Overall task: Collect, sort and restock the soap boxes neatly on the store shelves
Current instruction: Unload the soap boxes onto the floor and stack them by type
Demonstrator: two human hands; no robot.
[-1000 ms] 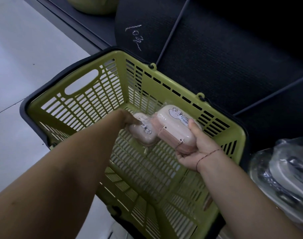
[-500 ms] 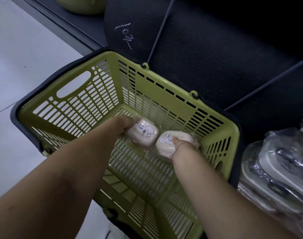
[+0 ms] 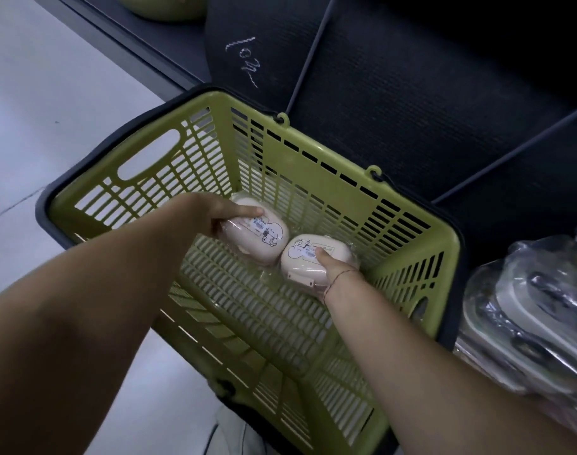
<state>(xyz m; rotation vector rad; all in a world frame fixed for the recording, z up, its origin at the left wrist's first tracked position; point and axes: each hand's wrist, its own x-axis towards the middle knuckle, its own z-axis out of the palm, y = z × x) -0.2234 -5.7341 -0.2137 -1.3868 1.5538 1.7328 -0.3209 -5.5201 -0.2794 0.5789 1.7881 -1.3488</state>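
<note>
Low inside the basket (image 3: 313,139), the left box (image 3: 247,239) sits in the left grip (image 3: 228,213), fingers (image 3: 249,211) curled round it. Just beside that grip, the right grip (image 3: 333,269) holds the right box (image 3: 305,259), thumb on top. Shiny wrap (image 3: 353,254) might make one slip.

this was a shop aisle. a slatted olive-green plastic shopping basket with a dark grey rim (image 3: 329,185) filled the middle of the frame, over a pale tiled floor (image 3: 50,93) at the left. inside it were a cream oval plastic soap box (image 3: 247,239) and, just to its right, a second cream soap box (image 3: 300,264), both sealed in clear film and each bearing a white printed barcode sticker. across the top ran a dark grey display shelf (image 3: 168,50) split by thin wire dividers (image 3: 309,55), stocked with a black textured rolled mat (image 3: 412,93) marked in white handwriting (image 3: 244,60). at the right edge was a stack of pale goods bagged in clear plastic (image 3: 526,323).
</note>
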